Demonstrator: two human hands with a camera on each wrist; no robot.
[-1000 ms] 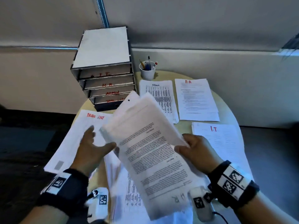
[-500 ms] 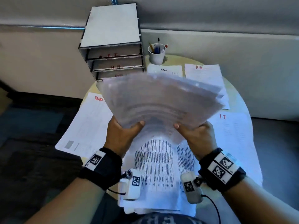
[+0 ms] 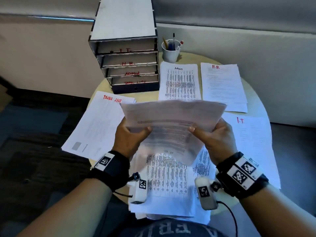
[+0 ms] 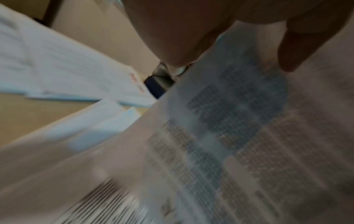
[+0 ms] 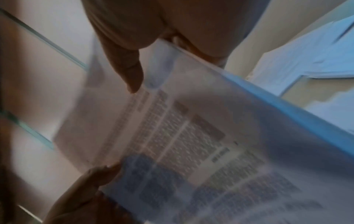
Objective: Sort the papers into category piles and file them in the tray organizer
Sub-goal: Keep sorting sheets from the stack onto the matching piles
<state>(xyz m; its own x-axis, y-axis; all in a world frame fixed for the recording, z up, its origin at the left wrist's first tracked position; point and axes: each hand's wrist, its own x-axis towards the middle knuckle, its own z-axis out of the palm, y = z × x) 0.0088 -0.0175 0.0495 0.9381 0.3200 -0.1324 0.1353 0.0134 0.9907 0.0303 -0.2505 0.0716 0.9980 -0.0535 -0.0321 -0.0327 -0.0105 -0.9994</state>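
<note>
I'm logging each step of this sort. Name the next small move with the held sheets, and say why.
Probably tilt the held sheets flat enough to read their heading. Both the left hand and right hand grip them above the unsorted stack, the print is blurred, and the Admin pile, H.R pile, I.T pile and Tasks List pile are all open choices.

Your left hand [image 3: 129, 140] and right hand [image 3: 216, 138] are raised side by side in front of you, each pinching the same sheet (thumbs on top, fingers hidden beneath), forearms angled inward.
</note>
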